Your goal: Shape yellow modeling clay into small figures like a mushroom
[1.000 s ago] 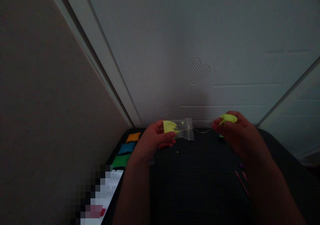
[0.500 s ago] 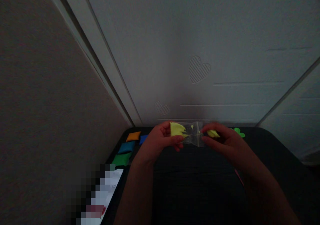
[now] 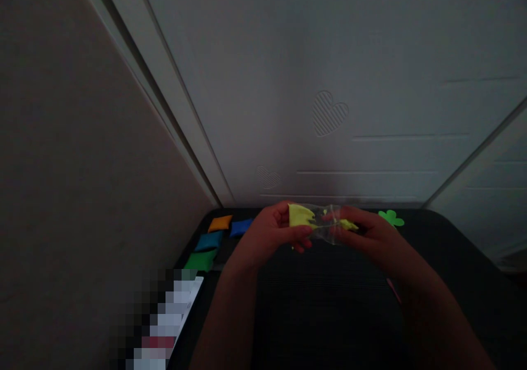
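My left hand [image 3: 274,230] is closed on a small clear zip bag [image 3: 325,235], thumb in front and fingers behind. Soft yellow clay [image 3: 300,216] fills the bag's left end, its torn edge stringy. My right hand [image 3: 366,230] has its fingertips inside the bag's open mouth, seen through the plastic. A loose lump of yellow clay [image 3: 348,225] sits in that hand, between thumb and fingers. Small yellow bits cling inside the bag near the fingertips.
Orange [image 3: 220,223], teal [image 3: 209,241], green [image 3: 200,261] and blue [image 3: 241,228] packets lie on the dark table [image 3: 321,315] at left. A phone [image 3: 187,309] is nearer. A green flower-shaped piece [image 3: 391,218] lies right. Behind stands a white panel [image 3: 263,84].
My right fingertips have gone from the bag's mouth to inside it, moving left relative to the bag. My left hand and the bag have shifted slightly right.
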